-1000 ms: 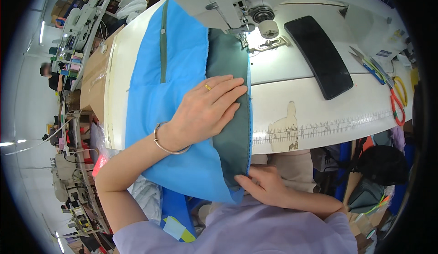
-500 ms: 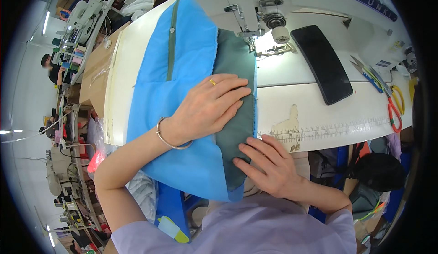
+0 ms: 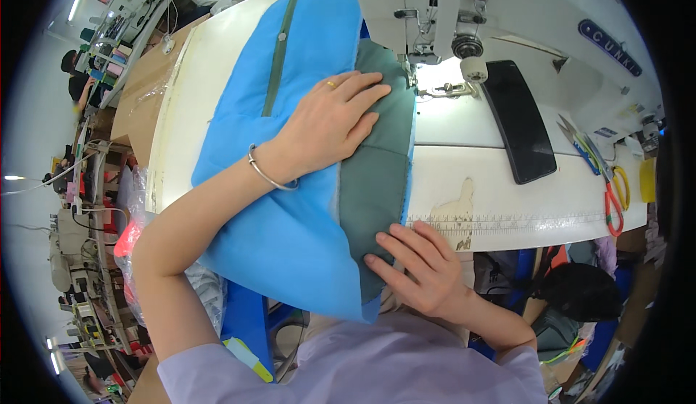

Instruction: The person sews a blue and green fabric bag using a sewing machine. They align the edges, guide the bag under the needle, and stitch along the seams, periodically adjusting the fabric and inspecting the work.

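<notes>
A light blue fabric piece (image 3: 250, 143) with a dark green zipper (image 3: 282, 48) lies over the sewing table, its lower part hanging past the front edge. Along its right side runs a grey-green fabric strip (image 3: 373, 186), whose far end reaches the presser foot (image 3: 412, 79) of a white sewing machine (image 3: 395, 5). My left hand (image 3: 326, 125), a bracelet at its wrist, rests flat on the fabric with fingers stretched toward the foot. Nearer my body, my right hand (image 3: 424, 270) touches the strip's right edge with its fingertips, fingers spread.
On the table right of the machine's needle lies a black phone (image 3: 520, 121). Farther right are scissors with red handles (image 3: 613, 208) and other cutting tools. A printed ruler scale (image 3: 507, 223) runs along the front edge. Across the left side, a person (image 3: 78, 81) is near other sewing machines.
The fabric has shifted slightly away from me, toward the machine. My left hand has moved forward with it, while my right hand stays near the strip's lower edge. The view has shifted slightly.
</notes>
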### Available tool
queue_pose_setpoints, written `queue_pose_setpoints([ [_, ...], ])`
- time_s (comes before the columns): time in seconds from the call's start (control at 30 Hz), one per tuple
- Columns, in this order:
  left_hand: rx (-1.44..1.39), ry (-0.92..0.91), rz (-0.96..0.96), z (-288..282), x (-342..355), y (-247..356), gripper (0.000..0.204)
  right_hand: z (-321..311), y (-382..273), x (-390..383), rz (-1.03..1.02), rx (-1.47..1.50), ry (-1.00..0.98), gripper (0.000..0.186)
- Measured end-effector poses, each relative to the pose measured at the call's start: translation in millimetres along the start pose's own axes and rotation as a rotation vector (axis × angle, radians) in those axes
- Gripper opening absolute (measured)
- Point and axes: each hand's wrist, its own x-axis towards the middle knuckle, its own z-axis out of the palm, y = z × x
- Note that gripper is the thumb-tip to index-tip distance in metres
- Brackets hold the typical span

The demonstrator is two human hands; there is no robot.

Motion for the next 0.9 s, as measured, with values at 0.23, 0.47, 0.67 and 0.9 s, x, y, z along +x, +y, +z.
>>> queue_pose_setpoints([
  [0.23,0.124,0.01,-0.037,2,-7,16,0.044,-5,4,-5,0.006,0.059,-0.013,0.025],
  [0.47,0.139,0.042,-0.031,1,-8,18,0.042,-9,4,-6,0.01,0.089,0.0,0.03],
  [0.67,-0.037,0.075,0.097,-17,-4,24,0.029,-20,16,7,-0.006,0.0,-0.016,0.028],
  [0.9,-0.131,0.006,0.095,-16,-8,41,0.022,-19,23,6,-0.057,0.024,-0.004,0.033],
])
